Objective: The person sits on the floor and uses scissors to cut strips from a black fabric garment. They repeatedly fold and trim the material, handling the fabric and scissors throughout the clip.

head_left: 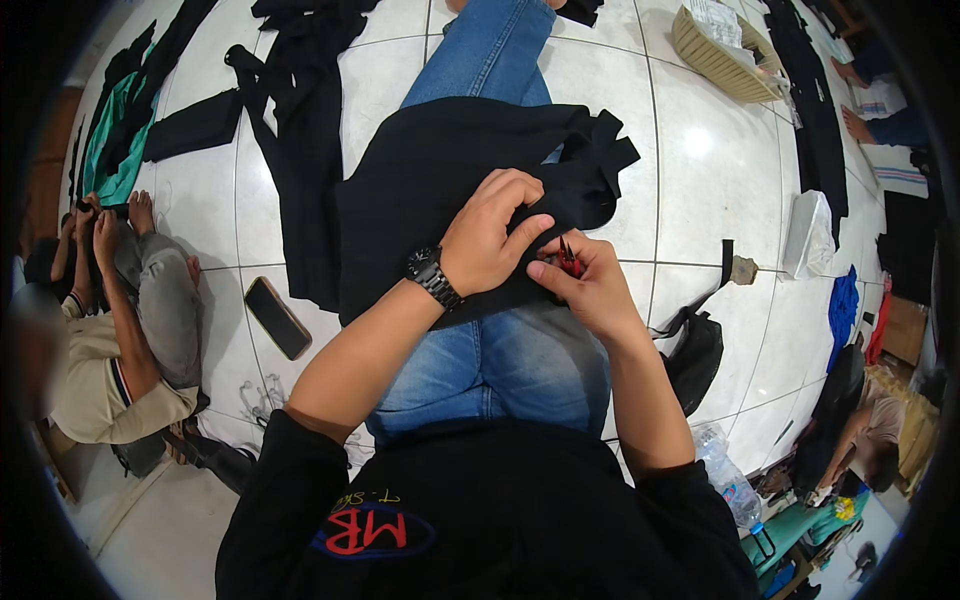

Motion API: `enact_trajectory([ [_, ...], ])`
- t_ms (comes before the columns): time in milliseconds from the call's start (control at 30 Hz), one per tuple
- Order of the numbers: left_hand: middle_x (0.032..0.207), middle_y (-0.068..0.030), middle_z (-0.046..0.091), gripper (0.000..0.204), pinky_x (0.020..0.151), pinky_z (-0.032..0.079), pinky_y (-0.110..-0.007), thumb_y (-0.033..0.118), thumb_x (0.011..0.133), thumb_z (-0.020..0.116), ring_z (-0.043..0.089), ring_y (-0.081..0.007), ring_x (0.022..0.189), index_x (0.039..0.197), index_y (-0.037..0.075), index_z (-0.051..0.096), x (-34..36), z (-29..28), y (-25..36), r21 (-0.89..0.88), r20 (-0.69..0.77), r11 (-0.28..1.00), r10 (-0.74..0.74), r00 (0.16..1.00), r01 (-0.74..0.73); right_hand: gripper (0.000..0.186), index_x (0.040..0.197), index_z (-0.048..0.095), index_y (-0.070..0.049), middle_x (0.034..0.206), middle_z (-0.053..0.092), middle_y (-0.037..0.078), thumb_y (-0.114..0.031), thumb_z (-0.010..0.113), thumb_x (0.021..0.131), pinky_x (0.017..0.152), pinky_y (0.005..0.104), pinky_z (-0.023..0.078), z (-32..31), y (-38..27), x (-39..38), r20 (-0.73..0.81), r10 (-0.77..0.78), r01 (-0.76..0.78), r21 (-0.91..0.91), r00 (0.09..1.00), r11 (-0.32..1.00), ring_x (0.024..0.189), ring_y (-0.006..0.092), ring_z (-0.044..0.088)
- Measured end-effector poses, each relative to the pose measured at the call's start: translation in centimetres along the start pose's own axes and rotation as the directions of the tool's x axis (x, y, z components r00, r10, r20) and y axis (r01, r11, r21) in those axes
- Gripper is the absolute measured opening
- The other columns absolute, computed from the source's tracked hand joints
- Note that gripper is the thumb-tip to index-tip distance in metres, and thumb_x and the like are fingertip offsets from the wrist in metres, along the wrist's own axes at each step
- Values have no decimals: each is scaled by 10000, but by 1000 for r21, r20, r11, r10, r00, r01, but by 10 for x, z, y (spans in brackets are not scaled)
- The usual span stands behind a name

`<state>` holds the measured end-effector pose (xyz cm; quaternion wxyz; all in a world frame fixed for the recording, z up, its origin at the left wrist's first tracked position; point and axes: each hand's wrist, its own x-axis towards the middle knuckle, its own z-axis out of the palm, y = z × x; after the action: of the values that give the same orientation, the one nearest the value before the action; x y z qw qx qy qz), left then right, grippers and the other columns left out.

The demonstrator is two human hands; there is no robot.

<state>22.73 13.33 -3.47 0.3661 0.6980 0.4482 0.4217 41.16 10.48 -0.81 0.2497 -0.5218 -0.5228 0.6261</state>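
Black fabric point(400, 190) lies across my jeans-clad legs point(470, 45), with cut strips and flaps at its right end. My left hand point(495, 230), with a black watch on the wrist, has its fingers curled onto the fabric and grips it near the middle. My right hand point(590, 280) is just right of it at the fabric's lower edge, holding small red snips point(570, 258) with dark pointed blades that point upward. Part of the snips and the fingertips under the fabric are hidden.
Around me on the tiles lie a phone point(277, 318), black garments point(300, 100), a woven basket point(720, 55), a white bag point(810, 235), a black bag point(690, 355) and a bottle point(730, 470). Other people point(130, 350) sit at left and right point(850, 440).
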Motion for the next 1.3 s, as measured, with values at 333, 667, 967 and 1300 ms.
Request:
enact_trajectory([
  [333, 997, -133, 623, 241, 844, 482, -399, 208, 895, 692, 584, -333, 974, 917, 5, 565, 1, 0, -2, 11, -36, 1000, 18, 999, -18, 74, 897, 668, -33, 680, 582, -31, -55, 730, 863, 479, 196, 318, 7, -6, -7, -86, 262, -217, 352, 961, 911, 551, 27, 458],
  [667, 1107, -173, 642, 230, 921, 482, -406, 188, 900, 690, 606, -344, 1068, 945, -7, 576, 0, -3, 0, 6, 26, 1000, -8, 1000, 8, 45, 878, 651, -58, 662, 553, -27, -89, 684, 877, 459, 206, 316, 4, -1, -8, -41, 301, -245, 483, 953, 841, 523, 53, 466],
  [967, 1072, -169, 646, 241, 931, 483, -411, 210, 905, 692, 616, -347, 1049, 954, 1, 582, -2, -2, -2, -29, 10, 999, 16, 1000, -16, 131, 925, 664, -19, 657, 543, -28, -126, 716, 873, 543, 245, 373, 7, -1, -8, -97, 96, -84, 125, 991, 989, 576, 73, 457],
  [1300, 740, -151, 601, 228, 588, 460, -384, 197, 928, 678, 598, -322, 644, 930, 2, 560, -7, 8, 4, -40, -106, 985, -173, 979, 169, 190, 901, 720, -3, 669, 574, 23, -189, 740, 867, 590, 285, 399, 20, 8, -21, -165, 113, -129, -89, 980, 988, 624, 104, 478],
])
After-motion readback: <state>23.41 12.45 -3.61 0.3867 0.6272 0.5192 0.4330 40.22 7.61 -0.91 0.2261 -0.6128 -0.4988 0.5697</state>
